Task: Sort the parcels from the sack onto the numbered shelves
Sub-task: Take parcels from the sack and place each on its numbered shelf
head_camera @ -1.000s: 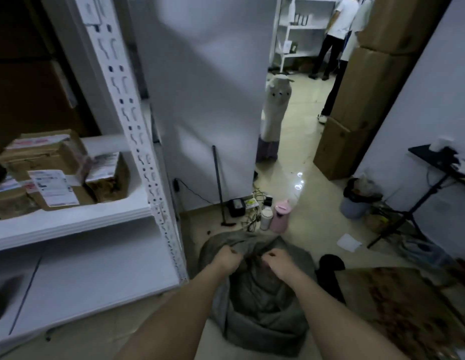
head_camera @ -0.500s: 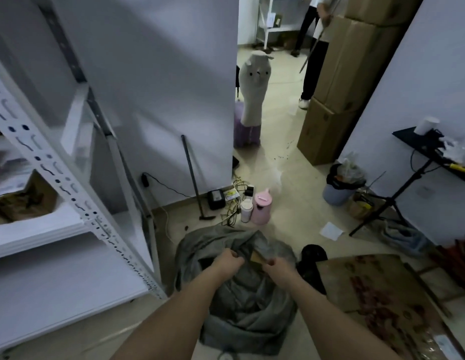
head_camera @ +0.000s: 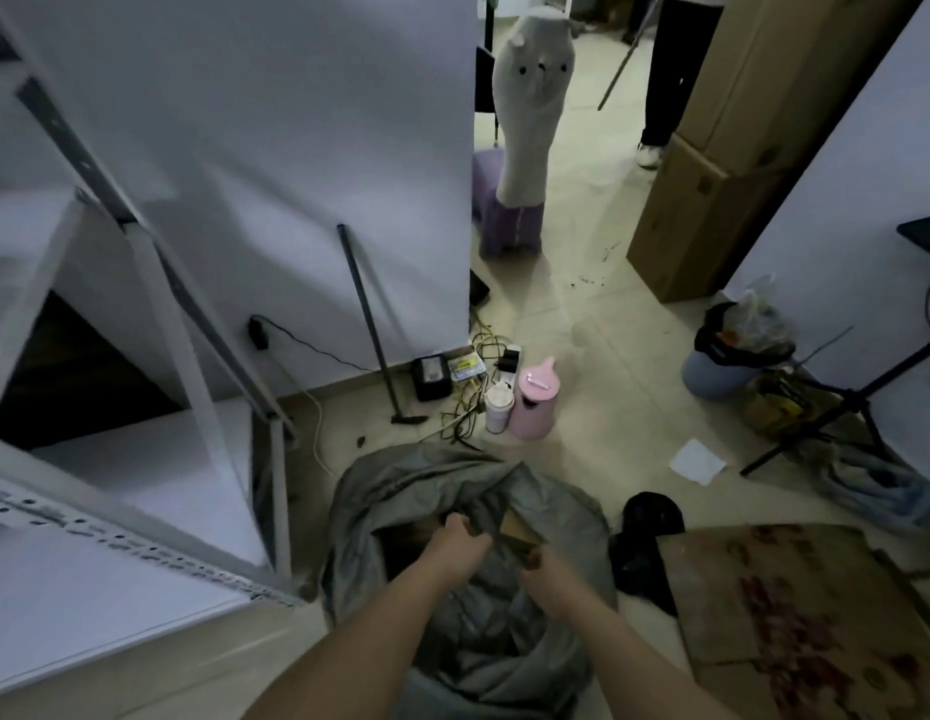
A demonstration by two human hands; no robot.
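You stand over the white shelving (head_camera: 141, 491) at your left, its lower boards running off toward the near corner and blurred, so no numbers can be read on it from here; beside it on the tiled floor sits the grey sack (head_camera: 468, 522), slumped and creased, its mouth turned up toward you. By my reading you are at the opening step: the sack is being parted so a parcel can be drawn out, and nothing has yet left it. Your left hand (head_camera: 455, 540) has its fingers curled round a fold of the sack's rim, gripping the cloth and holding it toward the shelf side. Your right hand (head_camera: 548, 571) reaches into the mouth just beside it, fingers bent down among the folds, and it seems to be closing on the cardboard parcel (head_camera: 520, 530) whose brown edge shows between the two hands, though whether it grips the box or only the cloth over it I cannot tell. Next you will likely need to keep the rim held wide, get a firm hold on that parcel, lift it clear of the folds, then find its label to pick the shelf
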